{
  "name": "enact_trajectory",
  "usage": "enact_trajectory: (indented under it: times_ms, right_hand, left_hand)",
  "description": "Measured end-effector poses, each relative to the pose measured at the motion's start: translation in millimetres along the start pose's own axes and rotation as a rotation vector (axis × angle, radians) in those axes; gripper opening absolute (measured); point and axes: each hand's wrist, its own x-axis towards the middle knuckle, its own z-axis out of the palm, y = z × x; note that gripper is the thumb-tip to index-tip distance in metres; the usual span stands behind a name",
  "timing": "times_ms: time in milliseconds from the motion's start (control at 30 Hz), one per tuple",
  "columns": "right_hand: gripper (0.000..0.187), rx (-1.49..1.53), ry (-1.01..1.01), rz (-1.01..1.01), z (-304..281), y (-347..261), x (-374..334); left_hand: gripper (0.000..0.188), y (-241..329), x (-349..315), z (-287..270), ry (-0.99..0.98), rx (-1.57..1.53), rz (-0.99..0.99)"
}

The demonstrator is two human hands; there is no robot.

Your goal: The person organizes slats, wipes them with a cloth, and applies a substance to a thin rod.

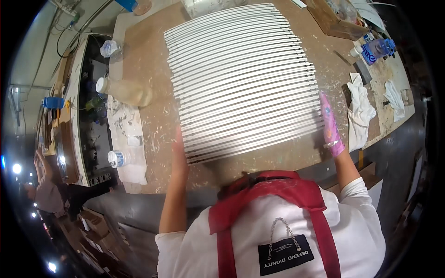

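Many thin white strips (245,88) lie side by side in a slightly uneven block on the brown worktable. Small dark marks run along both their ends. My left hand (178,148), bare and blurred, is at the left ends of the nearest strips; its fingers cannot be made out. On the opposite side my right hand (330,123), in a pink patterned glove, lies along the strips' right ends with its fingers stretched out. Whether either hand presses on the strips is hard to see.
A cloudy bottle (127,91), a clear bottle (110,48) and a white cup (116,159) stand at left. At right are white rags (359,111), a blue-labelled bottle (378,50) and a cardboard box (336,21). Another person (51,190) is at far left.
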Motion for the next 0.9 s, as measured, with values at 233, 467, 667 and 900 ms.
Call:
enact_trajectory:
  times_ms: [233,467,667,900]
  right_hand:
    - [0.069,-0.133,0.037,-0.013,-14.5,-1.0,21.4]
    - [0.066,0.227,0.073,0.197,-14.9,12.9,138.5]
    - [0.069,-0.083,-0.146,0.118,1.4,-23.4,115.0]
    - [0.064,-0.253,-0.079,0.082,-8.8,28.8,139.2]
  left_hand:
    - [0.076,-1.5,16.0,0.6,0.141,0.009,0.151]
    - [0.075,21.1,121.3,-1.2,0.08,-0.148,0.143]
    - [0.075,29.5,134.2,18.8,0.03,0.023,0.076]
    - [0.066,32.5,139.4,16.3,-0.066,-0.025,0.113]
